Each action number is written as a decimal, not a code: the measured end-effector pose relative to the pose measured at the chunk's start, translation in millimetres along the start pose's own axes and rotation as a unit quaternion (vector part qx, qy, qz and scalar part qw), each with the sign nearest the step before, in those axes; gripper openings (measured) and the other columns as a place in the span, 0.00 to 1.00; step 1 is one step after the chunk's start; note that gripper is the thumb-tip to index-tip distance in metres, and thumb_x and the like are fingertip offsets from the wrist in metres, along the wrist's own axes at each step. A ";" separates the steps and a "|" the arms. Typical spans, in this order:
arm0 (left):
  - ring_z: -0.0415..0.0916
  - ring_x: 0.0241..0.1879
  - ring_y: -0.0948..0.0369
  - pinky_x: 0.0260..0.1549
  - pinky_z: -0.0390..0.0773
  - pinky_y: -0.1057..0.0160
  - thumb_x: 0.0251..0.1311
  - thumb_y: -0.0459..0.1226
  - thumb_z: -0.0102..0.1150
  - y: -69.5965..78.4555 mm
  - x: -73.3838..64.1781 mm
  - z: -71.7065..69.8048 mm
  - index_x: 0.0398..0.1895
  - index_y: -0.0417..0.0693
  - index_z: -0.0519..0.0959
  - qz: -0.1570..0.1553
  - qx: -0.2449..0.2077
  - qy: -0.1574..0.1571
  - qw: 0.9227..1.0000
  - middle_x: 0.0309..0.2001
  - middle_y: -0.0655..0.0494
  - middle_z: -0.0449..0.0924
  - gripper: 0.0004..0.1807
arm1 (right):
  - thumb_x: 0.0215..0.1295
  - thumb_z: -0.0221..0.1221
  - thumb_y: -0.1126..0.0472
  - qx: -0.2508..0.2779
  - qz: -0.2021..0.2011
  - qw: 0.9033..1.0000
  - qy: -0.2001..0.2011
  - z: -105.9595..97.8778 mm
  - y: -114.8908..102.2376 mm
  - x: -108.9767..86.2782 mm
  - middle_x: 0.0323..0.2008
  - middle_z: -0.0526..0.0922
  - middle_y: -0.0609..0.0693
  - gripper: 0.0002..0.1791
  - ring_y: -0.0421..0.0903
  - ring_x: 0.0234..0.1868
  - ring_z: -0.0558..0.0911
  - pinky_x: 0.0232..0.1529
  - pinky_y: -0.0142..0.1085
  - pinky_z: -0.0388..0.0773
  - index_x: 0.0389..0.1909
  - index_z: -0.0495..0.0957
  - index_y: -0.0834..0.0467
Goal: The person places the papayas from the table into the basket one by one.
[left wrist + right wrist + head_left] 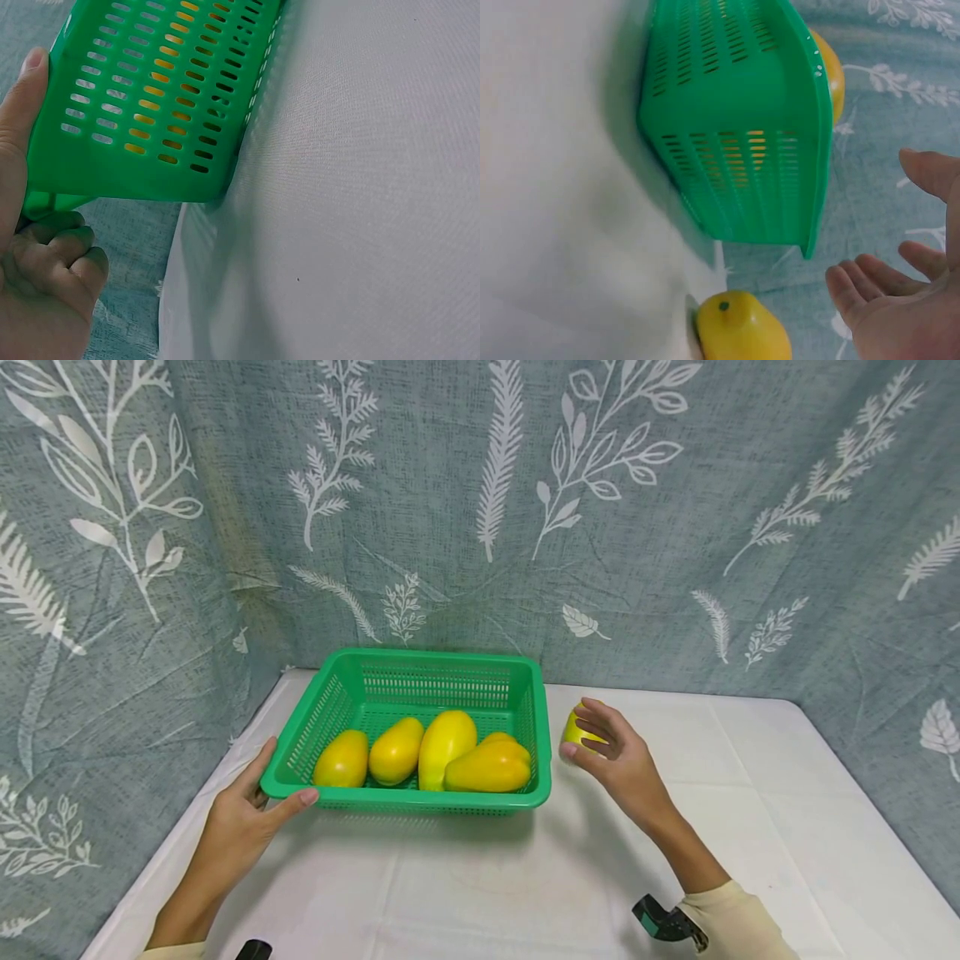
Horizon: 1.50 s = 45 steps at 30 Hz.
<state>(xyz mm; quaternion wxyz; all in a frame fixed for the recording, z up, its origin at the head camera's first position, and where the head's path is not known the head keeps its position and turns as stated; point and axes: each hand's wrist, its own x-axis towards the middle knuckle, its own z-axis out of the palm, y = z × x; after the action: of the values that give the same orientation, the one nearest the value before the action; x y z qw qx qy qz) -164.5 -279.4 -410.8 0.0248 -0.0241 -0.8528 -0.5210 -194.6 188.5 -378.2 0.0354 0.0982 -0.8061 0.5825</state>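
My left hand [236,835] grips the green plastic basket [405,796] at its front left corner. The thumb lies over the rim, and in the left wrist view the other fingers curl beneath it. Several yellow mangoes [447,745] lie in the basket toward its front side. To the basket's right, one more yellow mango [573,732] rests on the white cloth, partly hidden behind my right hand [626,772]. That hand has relaxed, spread fingers and nothing in its grasp. From the right wrist, a gap shows between the fingers and this mango [742,330].
A white cloth [465,885] covers the table. Grey-green curtains [420,527] with white leaf prints stand behind it and on both sides, and the basket's back edge is close to the rear one. A black wrist device [667,922] sits by my right sleeve.
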 end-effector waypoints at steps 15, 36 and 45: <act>0.56 0.77 0.36 0.49 0.72 0.87 0.72 0.41 0.69 -1.0 -1.4 -0.4 0.88 0.52 0.40 -0.001 -0.003 -0.002 1.000 0.82 0.32 0.52 0.55 | 0.72 0.69 0.54 -0.044 0.031 0.998 0.033 -4.4 20.9 5.4 0.75 0.70 0.61 0.42 0.59 0.75 0.70 0.74 0.54 0.70 0.81 0.62 0.59; 0.55 0.78 0.35 0.48 0.71 0.88 0.72 0.41 0.69 -1.3 0.1 -0.4 0.88 0.52 0.39 -0.017 -0.004 -0.007 1.000 0.83 0.33 0.48 0.55 | 0.74 0.68 0.48 -0.093 0.089 0.990 0.065 -14.4 39.5 12.1 0.77 0.67 0.62 0.43 0.60 0.77 0.68 0.75 0.53 0.70 0.81 0.61 0.60; 0.56 0.78 0.35 0.48 0.71 0.88 0.72 0.41 0.69 -0.7 -0.4 0.0 0.88 0.52 0.39 -0.014 -0.006 -0.006 1.000 0.83 0.33 0.50 0.55 | 0.74 0.67 0.45 -0.106 0.102 0.987 0.060 -15.3 48.0 17.4 0.77 0.67 0.63 0.45 0.60 0.77 0.68 0.75 0.54 0.69 0.82 0.59 0.60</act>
<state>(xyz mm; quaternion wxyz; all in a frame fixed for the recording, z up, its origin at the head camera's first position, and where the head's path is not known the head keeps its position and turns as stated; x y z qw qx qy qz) -164.1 -279.7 -411.4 0.0123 -0.0159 -0.8503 -0.5259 -222.0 215.5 -415.1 0.0340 -0.0238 -0.8654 0.4994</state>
